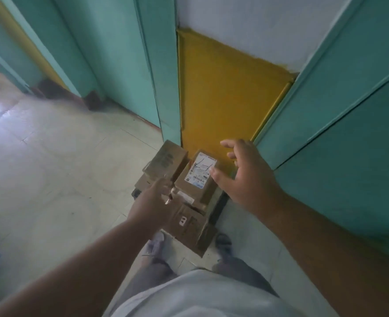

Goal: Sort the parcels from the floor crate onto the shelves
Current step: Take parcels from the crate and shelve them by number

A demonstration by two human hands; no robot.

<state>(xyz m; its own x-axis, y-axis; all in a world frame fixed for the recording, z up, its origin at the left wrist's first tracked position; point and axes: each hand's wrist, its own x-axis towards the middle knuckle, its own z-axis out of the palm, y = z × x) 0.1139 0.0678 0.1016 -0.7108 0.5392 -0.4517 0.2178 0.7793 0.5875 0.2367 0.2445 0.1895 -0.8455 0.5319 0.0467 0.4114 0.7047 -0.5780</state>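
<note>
Both hands, left [153, 202] and right [246, 177], reach down open and empty, fingers [229, 144] spread, seemingly to flank the labelled parcel [197, 179].

I am seeing a white shipping label [201, 171] with barcodes on the brown parcel [197, 179], its print too blurred to read; left of it, a second parcel [166, 162] bears illegible dark print.

The parcels [184, 191] are brown cardboard; one carries a white label [201, 169]. The wall panel [223, 99] is yellow, beside teal panels [337, 110].
</note>
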